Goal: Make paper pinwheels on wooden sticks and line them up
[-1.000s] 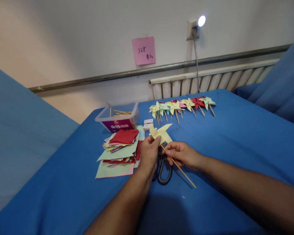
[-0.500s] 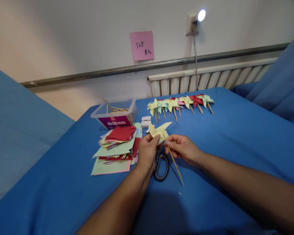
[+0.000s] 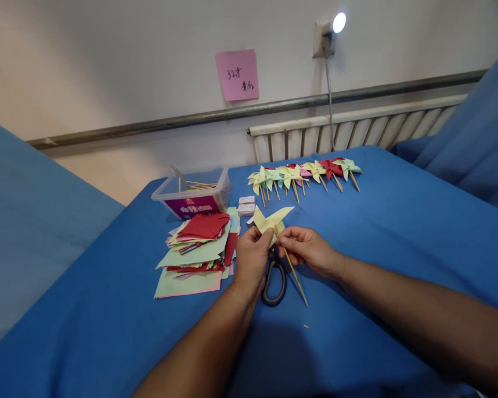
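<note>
Pinching a yellow paper pinwheel (image 3: pixel 269 220) at its centre, the left hand (image 3: pixel 251 260) has its fingers closed on the folded paper just above the blue counter (image 3: pixel 377 232). The right hand (image 3: pixel 307 250) is closed on a thin wooden stick (image 3: pixel 291 266), whose upper tip now meets the pinwheel's middle while its free end points toward 5 o'clock. Compared with a second ago, the stick stands steeper and less of it shows below the hand, so it seems to have been pushed up to the paper; by the look of it, the joining is nearly made. Black scissors (image 3: pixel 274 279) lie on the counter under both hands. At 9 o'clock sits a stack of coloured paper squares (image 3: pixel 195 251), at 11 o'clock a clear plastic box (image 3: pixel 193 196) of sticks, and at 1 o'clock a row of finished pinwheels (image 3: pixel 302 174).
</note>
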Demonstrator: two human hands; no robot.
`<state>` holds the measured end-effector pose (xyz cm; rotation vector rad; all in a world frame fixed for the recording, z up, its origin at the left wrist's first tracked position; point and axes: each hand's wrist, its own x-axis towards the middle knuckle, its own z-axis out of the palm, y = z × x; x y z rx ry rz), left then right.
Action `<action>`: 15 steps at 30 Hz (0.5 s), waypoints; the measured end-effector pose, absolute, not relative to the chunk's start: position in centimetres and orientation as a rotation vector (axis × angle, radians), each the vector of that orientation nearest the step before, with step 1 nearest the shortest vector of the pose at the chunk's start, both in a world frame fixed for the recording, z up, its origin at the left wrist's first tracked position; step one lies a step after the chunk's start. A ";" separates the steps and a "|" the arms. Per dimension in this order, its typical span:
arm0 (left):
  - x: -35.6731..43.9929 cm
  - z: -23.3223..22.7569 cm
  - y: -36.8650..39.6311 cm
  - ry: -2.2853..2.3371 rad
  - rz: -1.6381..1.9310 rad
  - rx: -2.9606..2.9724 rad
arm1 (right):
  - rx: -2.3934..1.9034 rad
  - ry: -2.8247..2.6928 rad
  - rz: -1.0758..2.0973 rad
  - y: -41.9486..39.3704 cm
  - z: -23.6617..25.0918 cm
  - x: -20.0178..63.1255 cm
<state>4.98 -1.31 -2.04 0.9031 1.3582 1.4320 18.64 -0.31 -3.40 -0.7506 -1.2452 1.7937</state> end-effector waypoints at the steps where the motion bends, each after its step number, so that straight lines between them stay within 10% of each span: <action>1: 5.0 -2.0 -1.4 1.365 1.433 0.917 | -0.756 -1.248 1.790 -0.4 -3.3 18.7; 15: 5.7 -1.6 -1.7 1.367 1.456 0.948 | -0.730 -1.270 1.776 -0.4 -3.2 18.8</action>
